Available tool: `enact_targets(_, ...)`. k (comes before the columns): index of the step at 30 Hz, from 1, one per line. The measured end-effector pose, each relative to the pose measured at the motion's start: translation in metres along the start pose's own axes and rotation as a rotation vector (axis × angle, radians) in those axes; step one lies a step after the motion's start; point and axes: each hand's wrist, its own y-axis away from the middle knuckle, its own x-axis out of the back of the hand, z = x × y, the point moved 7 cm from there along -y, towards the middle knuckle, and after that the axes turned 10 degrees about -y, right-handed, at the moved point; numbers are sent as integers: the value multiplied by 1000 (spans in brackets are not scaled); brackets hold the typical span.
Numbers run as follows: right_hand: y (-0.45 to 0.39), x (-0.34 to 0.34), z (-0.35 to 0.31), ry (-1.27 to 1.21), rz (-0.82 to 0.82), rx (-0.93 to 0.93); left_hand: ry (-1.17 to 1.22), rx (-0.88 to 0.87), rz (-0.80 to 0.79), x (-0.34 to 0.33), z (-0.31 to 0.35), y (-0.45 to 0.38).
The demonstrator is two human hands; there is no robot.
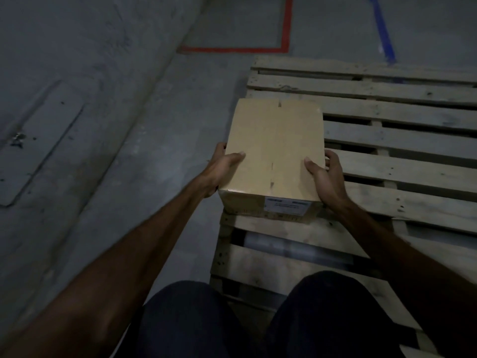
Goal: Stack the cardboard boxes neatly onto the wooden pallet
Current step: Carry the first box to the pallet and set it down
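Dim, murky view with soft blur throughout, wide-angle bending at the edges

Dim light, scene murky. Grey concrete floor [108, 140] fills frame, scuffed and stained, paler streaks running diagonally from 7 o'clock toward 12. Flat rectangular metal plate [38, 151] set flush in floor at 9 o'clock, dark chipped spots beside its left edge. Red tape line [233, 50] at 12 o'clock, forming corner of marked-out box. Blue tape line [383, 32] at 1 o'clock, slanting down, worn pale in places.
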Motion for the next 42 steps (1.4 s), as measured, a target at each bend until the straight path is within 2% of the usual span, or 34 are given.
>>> enact_targets(22,3,-4,1,-11,5,-5,70,-32,13,2,-12,-8)
enact_targets(42,9,-2,-4,-59,7,-114,-9,-11,11,6,-10,-11)
